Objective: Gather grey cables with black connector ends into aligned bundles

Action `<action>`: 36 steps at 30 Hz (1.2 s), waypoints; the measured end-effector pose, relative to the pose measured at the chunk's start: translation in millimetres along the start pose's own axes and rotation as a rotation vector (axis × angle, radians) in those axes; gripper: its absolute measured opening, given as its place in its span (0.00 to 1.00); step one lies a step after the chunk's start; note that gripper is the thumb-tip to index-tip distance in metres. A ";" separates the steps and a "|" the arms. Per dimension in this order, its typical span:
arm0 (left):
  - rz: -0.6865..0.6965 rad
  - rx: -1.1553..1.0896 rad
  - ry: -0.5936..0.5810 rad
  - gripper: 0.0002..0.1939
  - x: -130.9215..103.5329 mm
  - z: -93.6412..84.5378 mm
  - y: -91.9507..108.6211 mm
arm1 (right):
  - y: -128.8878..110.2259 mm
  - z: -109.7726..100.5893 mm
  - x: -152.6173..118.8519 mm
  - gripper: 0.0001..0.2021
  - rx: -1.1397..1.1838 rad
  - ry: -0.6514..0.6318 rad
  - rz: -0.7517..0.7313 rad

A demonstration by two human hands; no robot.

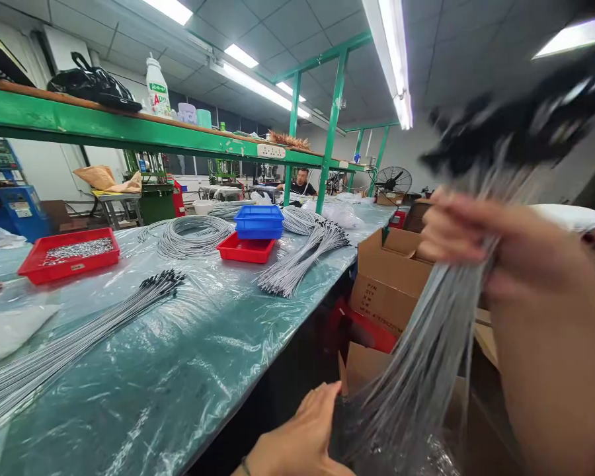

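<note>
Raised at the right, my right hand (496, 244) is closed around a bundle of thin grey cables (436, 324). The black ends above my fist are smeared by motion, and the lower cables hang down over an open cardboard box (369, 367). My left hand (297, 433) is low beside that box, fingers stretched out and thumb apart, close to the hanging cables. Whether it touches them I cannot tell. On the table lie another long cable bundle with black ends (104, 320) and a shorter bundle (302, 261).
A plastic-covered green table (208, 357) runs along the left. On it are a red tray of small metal parts (72, 254), coiled cable (193, 236) and a blue bin (258, 221) above a red tray (245, 250). A larger carton (391, 284) stands right. A person (305, 185) sits far back.
</note>
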State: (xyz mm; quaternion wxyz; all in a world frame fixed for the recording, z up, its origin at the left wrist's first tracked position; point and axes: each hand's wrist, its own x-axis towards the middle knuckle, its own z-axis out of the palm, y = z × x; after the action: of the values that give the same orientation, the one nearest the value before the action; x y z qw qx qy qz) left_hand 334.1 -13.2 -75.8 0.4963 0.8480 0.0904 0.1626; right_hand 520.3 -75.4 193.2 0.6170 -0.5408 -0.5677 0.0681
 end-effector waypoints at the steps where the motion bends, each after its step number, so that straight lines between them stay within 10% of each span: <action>1: -0.025 0.001 0.028 0.50 -5.0 -8.7 1.5 | 16.4 11.3 -17.4 0.13 0.227 -0.102 0.084; 9: 0.222 -0.002 0.905 0.22 -27.4 -108.6 94.7 | 106.8 139.5 -118.3 0.13 0.178 -0.423 0.396; 11: 0.276 0.219 0.859 0.23 -30.4 -122.8 117.4 | 106.3 169.1 -126.9 0.09 0.223 -0.544 0.343; 16: -0.016 0.643 0.281 0.19 -51.0 -128.8 140.0 | 94.0 215.3 -140.5 0.10 0.302 -0.699 0.252; 18: -0.086 0.605 0.332 0.20 -67.4 -133.5 142.1 | 89.5 222.5 -143.2 0.10 0.341 -0.777 0.220; 22: -0.095 0.408 0.789 0.23 -99.5 -146.5 135.4 | 81.3 228.1 -143.9 0.08 0.429 -0.954 0.215; 27: -0.284 0.107 0.491 0.24 -112.2 -129.5 111.6 | 71.2 230.7 -143.4 0.13 0.409 -1.031 0.223; 32: -0.186 0.324 0.895 0.22 -113.6 -110.2 122.8 | 65.6 232.6 -144.0 0.11 0.440 -1.106 0.194; 36: -0.247 0.609 0.475 0.22 -116.1 -107.9 138.3 | 70.3 237.2 -145.8 0.12 0.459 -1.074 -0.058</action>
State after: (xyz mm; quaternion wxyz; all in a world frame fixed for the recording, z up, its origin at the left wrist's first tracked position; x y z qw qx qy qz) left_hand 185.5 -30.0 72.2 0.2036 0.8778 0.3477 0.2592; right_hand 323.5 -8.7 -5.0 0.3455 -0.2674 -0.7862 0.4370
